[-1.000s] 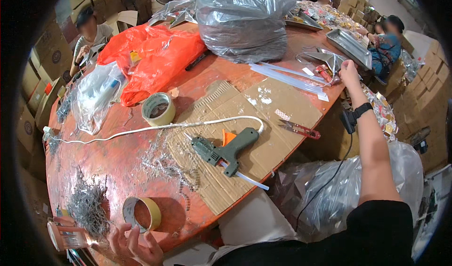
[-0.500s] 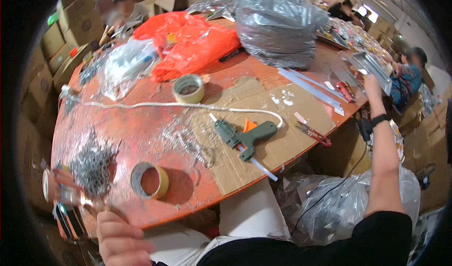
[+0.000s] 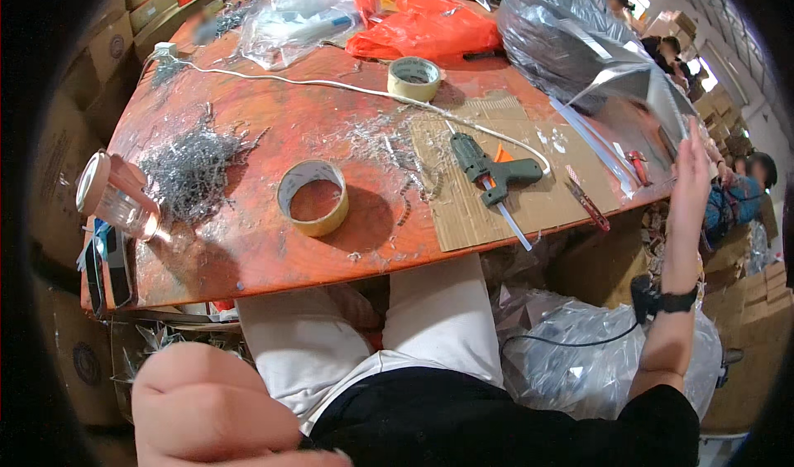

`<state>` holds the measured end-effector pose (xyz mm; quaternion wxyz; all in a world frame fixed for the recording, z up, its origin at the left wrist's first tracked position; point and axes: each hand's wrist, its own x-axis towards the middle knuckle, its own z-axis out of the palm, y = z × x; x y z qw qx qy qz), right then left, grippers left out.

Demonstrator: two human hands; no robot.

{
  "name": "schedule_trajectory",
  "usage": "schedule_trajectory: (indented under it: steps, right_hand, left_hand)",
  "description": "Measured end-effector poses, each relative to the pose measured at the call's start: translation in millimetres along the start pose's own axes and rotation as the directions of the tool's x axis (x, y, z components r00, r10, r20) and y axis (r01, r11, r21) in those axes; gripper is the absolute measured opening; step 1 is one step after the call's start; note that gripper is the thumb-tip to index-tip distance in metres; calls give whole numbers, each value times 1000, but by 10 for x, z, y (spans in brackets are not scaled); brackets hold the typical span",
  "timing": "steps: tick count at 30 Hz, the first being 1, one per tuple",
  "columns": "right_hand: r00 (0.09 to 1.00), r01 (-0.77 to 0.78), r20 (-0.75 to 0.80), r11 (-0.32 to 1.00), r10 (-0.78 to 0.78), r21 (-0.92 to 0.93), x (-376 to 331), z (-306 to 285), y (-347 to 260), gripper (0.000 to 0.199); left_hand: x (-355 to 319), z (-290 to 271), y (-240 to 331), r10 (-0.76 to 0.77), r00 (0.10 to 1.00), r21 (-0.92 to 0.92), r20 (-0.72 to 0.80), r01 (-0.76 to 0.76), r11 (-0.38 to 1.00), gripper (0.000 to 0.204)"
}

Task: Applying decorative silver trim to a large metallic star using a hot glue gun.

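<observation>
My right hand (image 3: 693, 169) is raised at the far right, closed on the near edge of a shiny silver tray (image 3: 657, 95). The tray tilts up beside the large grey plastic bag; its far part blurs into the bag. Low at the left, close to the camera, is my left hand (image 3: 215, 405), its fingers bent and partly cut off by the lower edge. Nothing shows in it. A green glue gun (image 3: 496, 169) with a clear glue stick lies on a cardboard sheet (image 3: 463, 227). Beside it is a red-handled cutter (image 3: 589, 204).
Tape rolls (image 3: 313, 198) (image 3: 413, 80), a heap of silver tinsel wire (image 3: 194, 169) and a tilted clear jar (image 3: 120, 190) are on the red table (image 3: 248, 260). A white cord (image 3: 331, 86) crosses it. Red plastic (image 3: 422, 20) lies at the back. Other people are farther right.
My view has turned, so the table things sit farther right and higher. My right hand has lifted and tilted the silver tray. My left hand appears larger, away from the table edge.
</observation>
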<state>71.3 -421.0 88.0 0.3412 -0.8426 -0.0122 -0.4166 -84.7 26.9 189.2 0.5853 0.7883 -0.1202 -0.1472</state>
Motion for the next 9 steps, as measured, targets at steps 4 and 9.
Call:
schedule_trajectory:
  steps: [4, 9]
  right_hand:
    - [947, 174, 289, 981, -142, -91, -556, 261, -820, 46]
    - [787, 380, 427, 895, -446, 235, -889, 572, -1435, 50]
  left_hand:
    - [30, -378, -611, 761, 403, 368, 509, -901, 231, 30]
    - [-601, 24, -877, 601, 697, 625, -392, -278, 730, 29]
